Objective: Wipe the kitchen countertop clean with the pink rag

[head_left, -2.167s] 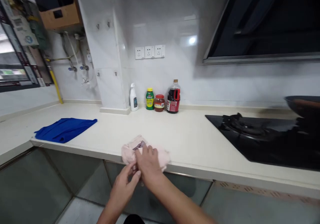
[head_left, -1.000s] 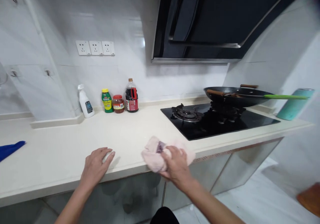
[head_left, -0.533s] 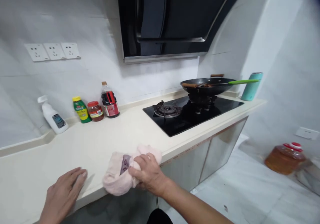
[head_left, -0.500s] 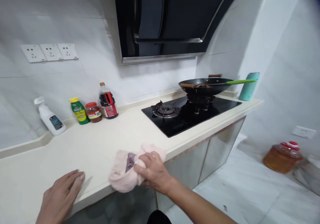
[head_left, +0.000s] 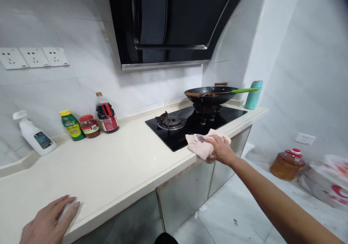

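Observation:
My right hand (head_left: 221, 149) is closed on a pale pink cloth (head_left: 200, 148) with a purple patch. The cloth lies over the front edge of the counter, against the near edge of the black gas hob (head_left: 174, 141). At the lower left, my left hand (head_left: 50, 218) rests on the cream countertop (head_left: 114, 171) with its fingers stretched out, holding nothing. A black wok (head_left: 214, 98) with brown handles sits on the far burner. From it sticks out a green utensil handle (head_left: 244, 90). The near burner (head_left: 172, 123) is bare.
Along the wall stand a white spray bottle (head_left: 38, 137), a green bottle with a yellow cap (head_left: 72, 126), a red-lidded jar (head_left: 89, 127) and a dark sauce bottle (head_left: 107, 115). A teal flask (head_left: 253, 96) is beyond the hob. An oil jug (head_left: 287, 165) stands on the floor.
My right hand has carried the cloth rightward along the counter's front edge, up to the hob. My left hand stays flat on the counter. The view has turned slightly right.

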The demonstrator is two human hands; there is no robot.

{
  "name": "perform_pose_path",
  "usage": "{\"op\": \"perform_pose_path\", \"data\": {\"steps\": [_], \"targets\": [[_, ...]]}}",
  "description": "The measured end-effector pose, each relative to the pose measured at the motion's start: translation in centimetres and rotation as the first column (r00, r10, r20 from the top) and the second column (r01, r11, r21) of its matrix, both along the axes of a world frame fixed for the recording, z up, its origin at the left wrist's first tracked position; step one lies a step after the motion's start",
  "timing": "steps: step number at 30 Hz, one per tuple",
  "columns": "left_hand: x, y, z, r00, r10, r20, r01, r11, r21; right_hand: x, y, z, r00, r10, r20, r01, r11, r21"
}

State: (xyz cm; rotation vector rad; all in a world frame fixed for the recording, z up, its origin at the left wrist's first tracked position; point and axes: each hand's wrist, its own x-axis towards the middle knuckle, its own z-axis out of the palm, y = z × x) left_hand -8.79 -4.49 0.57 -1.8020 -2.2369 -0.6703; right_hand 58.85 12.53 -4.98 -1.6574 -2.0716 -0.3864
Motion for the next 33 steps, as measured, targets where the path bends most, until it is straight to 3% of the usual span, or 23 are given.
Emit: {"op": "perform_pose_path", "data": {"steps": [2, 5, 12, 16, 20, 24, 26, 29, 33], "targets": [[0.3, -0.1, 0.3, 0.999, 0.006, 0.032, -0.004, 0.997, -0.077, 0.4, -0.1, 0.9, 0.999, -0.030, -0.010, 0.030, 0.999, -0.025], [1.0, -0.3, 0.8, 0.999, 0.026, 0.023, -0.023, 0.993, -0.114, -1.9, -1.0, 1.6, 0.999, -0.043, -0.005, 0.042, 0.998, -0.039], [1.5, -0.5, 1.0, 1.000, 0.004, 0.029, -0.001, 0.992, -0.125, -16.5, -5.7, 1.5, 0.977, 0.207, 0.042, -0.205, 0.978, -0.044], [0.7, -0.4, 0.6, 1.000, -0.013, 0.019, 0.015, 0.994, -0.106, -24.6, -8.9, 2.7, 0.889, 0.456, 0.042, -0.457, 0.889, 0.020], [0.7, 0.2, 0.9, 0.999, -0.042, -0.001, 0.042, 0.990, -0.136, -28.7, -9.9, 2.6, 0.808, 0.583, 0.092, -0.590, 0.798, 0.125], [2.8, 1.3, 1.4, 0.990, -0.138, -0.019, 0.134, 0.982, -0.134, -27.2, -8.4, 1.2, 0.739, 0.658, 0.143, -0.669, 0.696, 0.260], [4.0, 1.8, 1.3, 0.970, -0.232, -0.071, 0.226, 0.970, -0.086, -24.3, -7.1, 0.3, 0.741, 0.652, 0.159, -0.667, 0.688, 0.285], [5.1, 2.1, 0.8, 0.951, -0.282, -0.128, 0.279, 0.959, -0.042, -17.9, -4.7, -1.0, 0.816, 0.562, 0.136, -0.575, 0.763, 0.296], [6.0, 1.8, 0.9, 0.963, -0.239, -0.122, 0.234, 0.971, -0.050, -8.3, -1.1, -2.4, 0.943, 0.328, 0.061, -0.333, 0.918, 0.216]]}}
